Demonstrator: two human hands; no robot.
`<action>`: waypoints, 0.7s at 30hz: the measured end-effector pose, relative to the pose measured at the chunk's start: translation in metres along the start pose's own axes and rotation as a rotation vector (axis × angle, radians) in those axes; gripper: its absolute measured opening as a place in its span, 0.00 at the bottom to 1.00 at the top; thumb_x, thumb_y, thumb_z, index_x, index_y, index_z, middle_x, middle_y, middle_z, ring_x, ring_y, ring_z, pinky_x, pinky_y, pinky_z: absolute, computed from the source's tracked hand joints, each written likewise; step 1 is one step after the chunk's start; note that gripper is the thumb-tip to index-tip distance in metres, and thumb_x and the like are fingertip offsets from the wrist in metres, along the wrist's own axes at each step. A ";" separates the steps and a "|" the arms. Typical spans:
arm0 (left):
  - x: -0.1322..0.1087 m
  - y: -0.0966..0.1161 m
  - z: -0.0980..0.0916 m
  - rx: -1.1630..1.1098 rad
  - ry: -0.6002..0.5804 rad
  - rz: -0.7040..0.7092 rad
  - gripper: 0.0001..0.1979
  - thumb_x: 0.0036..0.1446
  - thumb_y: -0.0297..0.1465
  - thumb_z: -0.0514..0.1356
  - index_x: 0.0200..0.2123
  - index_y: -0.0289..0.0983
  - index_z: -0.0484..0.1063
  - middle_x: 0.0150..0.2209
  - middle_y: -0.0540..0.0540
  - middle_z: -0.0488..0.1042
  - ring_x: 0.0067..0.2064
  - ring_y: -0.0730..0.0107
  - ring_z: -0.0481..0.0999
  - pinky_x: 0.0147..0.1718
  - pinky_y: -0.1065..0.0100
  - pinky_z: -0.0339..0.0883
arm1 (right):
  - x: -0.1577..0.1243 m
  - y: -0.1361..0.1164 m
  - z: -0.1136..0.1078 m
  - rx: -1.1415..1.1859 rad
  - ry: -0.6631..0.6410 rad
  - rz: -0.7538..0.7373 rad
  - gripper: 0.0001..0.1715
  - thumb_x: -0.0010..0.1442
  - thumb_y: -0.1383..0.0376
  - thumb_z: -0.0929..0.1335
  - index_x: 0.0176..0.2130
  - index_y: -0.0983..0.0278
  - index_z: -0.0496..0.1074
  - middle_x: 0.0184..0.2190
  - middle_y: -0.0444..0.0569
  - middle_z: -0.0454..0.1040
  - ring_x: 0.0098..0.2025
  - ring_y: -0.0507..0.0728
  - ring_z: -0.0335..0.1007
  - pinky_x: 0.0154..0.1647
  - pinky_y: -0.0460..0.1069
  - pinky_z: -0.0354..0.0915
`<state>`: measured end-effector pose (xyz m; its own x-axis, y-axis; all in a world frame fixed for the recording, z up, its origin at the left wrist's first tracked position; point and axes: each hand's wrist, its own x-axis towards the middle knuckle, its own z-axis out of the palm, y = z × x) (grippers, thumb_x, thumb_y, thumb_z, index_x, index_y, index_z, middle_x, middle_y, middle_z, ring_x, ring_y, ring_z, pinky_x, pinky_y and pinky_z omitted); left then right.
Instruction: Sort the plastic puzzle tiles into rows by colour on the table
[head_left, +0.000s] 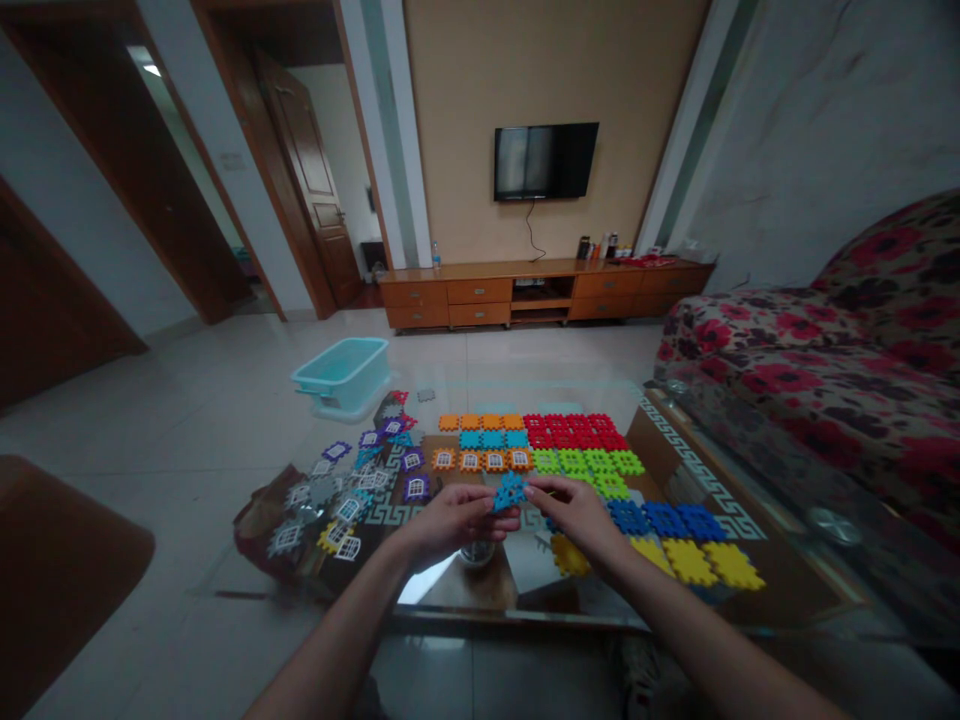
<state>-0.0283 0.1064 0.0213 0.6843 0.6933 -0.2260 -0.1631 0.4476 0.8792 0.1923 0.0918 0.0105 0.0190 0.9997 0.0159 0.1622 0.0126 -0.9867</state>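
Observation:
My left hand (454,522) and my right hand (574,515) meet over a glass-topped coffee table (525,614), both pinching a small blue interlocking plastic piece (510,492). Flat snap-together pieces lie sorted by colour on the glass. Rows of orange pieces (470,422), cyan pieces (493,439), red pieces (574,432) and green pieces (589,468) sit ahead of my hands. Blue pieces (664,519) and yellow pieces (694,562) lie to the right. A loose heap of purple, grey and white window-patterned pieces (345,495) lies to the left.
A light blue plastic basket (341,375) stands on the tiled floor (225,400) beyond the table's left end. A red-flowered sofa (810,390) runs along the right side. A wooden TV cabinet (544,295) stands against the far wall, beneath a wall-mounted television (546,161).

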 end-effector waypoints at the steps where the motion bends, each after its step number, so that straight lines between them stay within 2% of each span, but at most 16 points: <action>1: -0.001 0.002 0.001 -0.007 -0.007 -0.002 0.17 0.57 0.38 0.64 0.47 0.36 0.77 0.46 0.37 0.79 0.46 0.64 0.79 0.50 0.61 0.68 | 0.000 0.000 0.000 0.002 -0.007 -0.006 0.16 0.50 0.54 0.74 0.37 0.60 0.81 0.36 0.52 0.82 0.39 0.61 0.77 0.41 0.55 0.70; 6: -0.005 0.007 0.006 -0.038 -0.013 -0.002 0.19 0.57 0.37 0.65 0.50 0.35 0.75 0.48 0.36 0.78 0.46 0.65 0.79 0.50 0.63 0.69 | -0.001 -0.001 0.000 0.026 -0.070 0.004 0.15 0.51 0.56 0.73 0.39 0.58 0.82 0.38 0.51 0.82 0.41 0.61 0.77 0.46 0.56 0.70; 11: -0.005 0.005 0.007 -0.065 -0.020 -0.003 0.19 0.58 0.34 0.65 0.51 0.33 0.75 0.45 0.36 0.79 0.44 0.67 0.80 0.45 0.68 0.70 | -0.002 -0.003 0.000 0.023 -0.098 -0.016 0.16 0.52 0.56 0.73 0.41 0.57 0.81 0.40 0.50 0.82 0.44 0.62 0.77 0.51 0.58 0.68; 17: -0.003 0.001 0.005 -0.096 -0.006 -0.036 0.19 0.57 0.33 0.66 0.50 0.33 0.74 0.42 0.37 0.80 0.40 0.69 0.81 0.40 0.71 0.71 | -0.002 -0.002 0.001 0.025 -0.096 -0.034 0.15 0.53 0.55 0.73 0.40 0.58 0.81 0.39 0.50 0.82 0.41 0.61 0.77 0.46 0.55 0.69; 21: 0.001 -0.003 0.004 -0.118 0.068 -0.047 0.18 0.54 0.33 0.68 0.46 0.32 0.72 0.37 0.39 0.80 0.35 0.70 0.81 0.36 0.70 0.71 | -0.001 0.000 0.001 0.019 -0.051 -0.010 0.17 0.51 0.54 0.74 0.39 0.60 0.81 0.36 0.51 0.82 0.38 0.60 0.76 0.42 0.54 0.69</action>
<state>-0.0239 0.1034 0.0199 0.6437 0.7053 -0.2970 -0.2177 0.5409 0.8124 0.1915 0.0911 0.0102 -0.0332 0.9993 0.0182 0.1435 0.0228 -0.9894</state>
